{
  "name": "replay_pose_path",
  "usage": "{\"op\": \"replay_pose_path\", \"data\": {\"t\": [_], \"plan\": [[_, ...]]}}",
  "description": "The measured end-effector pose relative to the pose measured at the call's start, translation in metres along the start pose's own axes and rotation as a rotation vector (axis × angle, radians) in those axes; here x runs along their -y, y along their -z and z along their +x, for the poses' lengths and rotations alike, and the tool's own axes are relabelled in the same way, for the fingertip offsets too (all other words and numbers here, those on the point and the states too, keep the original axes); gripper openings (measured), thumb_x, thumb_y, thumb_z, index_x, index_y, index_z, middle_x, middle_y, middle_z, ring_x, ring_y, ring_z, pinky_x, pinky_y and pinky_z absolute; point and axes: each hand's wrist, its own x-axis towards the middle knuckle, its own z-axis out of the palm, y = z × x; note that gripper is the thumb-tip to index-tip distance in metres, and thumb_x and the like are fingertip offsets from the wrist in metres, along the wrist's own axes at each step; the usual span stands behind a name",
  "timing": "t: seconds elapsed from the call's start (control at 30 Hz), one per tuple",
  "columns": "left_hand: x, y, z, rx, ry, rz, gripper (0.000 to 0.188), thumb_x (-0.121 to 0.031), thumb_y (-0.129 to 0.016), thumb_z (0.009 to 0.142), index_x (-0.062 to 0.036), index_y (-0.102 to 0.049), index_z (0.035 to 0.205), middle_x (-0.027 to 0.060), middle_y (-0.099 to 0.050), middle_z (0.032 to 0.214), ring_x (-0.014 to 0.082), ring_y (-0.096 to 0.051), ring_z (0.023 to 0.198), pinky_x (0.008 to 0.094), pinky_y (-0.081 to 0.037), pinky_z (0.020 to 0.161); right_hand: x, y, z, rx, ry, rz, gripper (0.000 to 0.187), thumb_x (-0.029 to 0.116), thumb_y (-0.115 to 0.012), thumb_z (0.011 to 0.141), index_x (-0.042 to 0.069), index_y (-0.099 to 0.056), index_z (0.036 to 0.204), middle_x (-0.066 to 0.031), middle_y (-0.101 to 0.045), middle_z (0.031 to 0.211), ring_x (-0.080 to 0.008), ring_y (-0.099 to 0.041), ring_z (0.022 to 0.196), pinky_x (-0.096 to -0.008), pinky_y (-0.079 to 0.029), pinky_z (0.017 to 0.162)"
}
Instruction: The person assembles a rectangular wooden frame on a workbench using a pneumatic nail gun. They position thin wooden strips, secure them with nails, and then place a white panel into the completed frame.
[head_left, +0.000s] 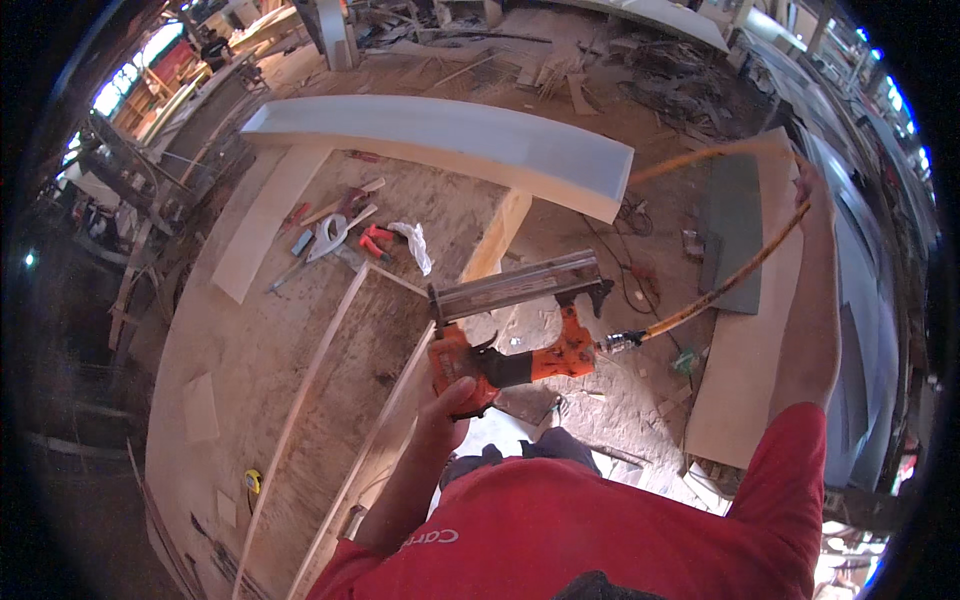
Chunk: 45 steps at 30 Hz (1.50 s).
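An orange and black nail gun (570, 345) with a long grey magazine lies across the middle of the view, above the edge of the workbench (400, 310). My left hand (445, 412) is closed around its orange head, the thumb on top. From the fitting at the gun's grip end an orange air hose (735, 280) runs up to the right. Far out on the right, my right hand (814, 186) is closed on the hose, which bends back leftward beyond it. The right fingers show only in part.
A long white-faced board (440, 135) spans the bench's far side. Thin wooden strips (308, 400) run toward me. Red-handled pliers (374, 243), crumpled white paper (413, 245) and other hand tools lie left. A yellow tape measure (253, 481) sits nearer. Panels (740, 385) stand at right.
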Motion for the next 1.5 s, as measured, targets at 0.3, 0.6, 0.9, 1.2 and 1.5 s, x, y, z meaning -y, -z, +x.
{"op": "replay_pose_path", "data": {"t": [0.3,0.6,0.9,1.2,1.5], "plan": [[0.029,0.005,0.030,-0.212,0.207,0.253,0.074,-0.021,-0.085,0.077,-0.0071,-0.049,0.140,0.0089,-0.065,0.116,0.0224,-0.068,0.103,0.0387,-0.057,0.090,-0.316,0.110,-0.118,0.710,0.101,-1.282,0.012,0.014,-0.062,0.092,0.005,-0.068,0.097,-0.0073,-0.065,0.081,-0.0213,-0.063,0.070,-0.0373,-0.051,0.063],[0.053,0.059,0.042,-0.429,0.176,0.466,0.053,-0.020,-0.087,0.079,-0.0012,-0.066,0.124,0.0068,-0.070,0.107,0.0157,-0.068,0.091,0.0320,-0.055,0.082,-0.131,-0.139,-0.450,1.073,0.561,-0.533,0.045,0.012,-0.082,0.077,0.007,-0.069,0.120,-0.0153,-0.068,0.122,-0.0364,-0.063,0.116,-0.0482,-0.050,0.100],[0.002,0.083,0.054,-0.372,0.272,0.194,0.056,-0.022,-0.087,0.079,-0.0041,-0.064,0.127,0.0065,-0.069,0.107,0.0180,-0.069,0.093,0.0345,-0.057,0.083,-0.135,-0.237,-0.489,1.305,0.927,-0.922,0.067,0.039,-0.083,0.078,0.013,-0.064,0.137,-0.0035,-0.068,0.123,-0.0275,-0.061,0.117,-0.0509,-0.036,0.100],[-0.041,0.119,0.036,-0.659,0.315,0.038,0.058,-0.045,-0.076,0.090,-0.0058,-0.062,0.130,0.0061,-0.071,0.107,0.0182,-0.069,0.092,0.0363,-0.057,0.087,-0.197,-0.346,-0.456,1.547,0.762,-0.708,0.043,0.029,-0.084,0.079,0.010,-0.069,0.115,-0.0076,-0.070,0.095,-0.0289,-0.067,0.091,-0.0472,-0.038,0.091],[-0.101,0.047,-0.008,-0.747,-0.406,0.171,0.031,-0.007,-0.072,0.087,-0.0005,-0.070,0.117,0.0131,-0.074,0.102,0.0261,-0.072,0.099,0.0431,-0.057,0.095,-0.280,-0.505,-0.392,1.289,0.768,-0.889,0.038,0.038,-0.075,0.089,0.006,-0.074,0.108,-0.0182,-0.073,0.095,-0.0403,-0.071,0.090,-0.0531,-0.053,0.080]]}}
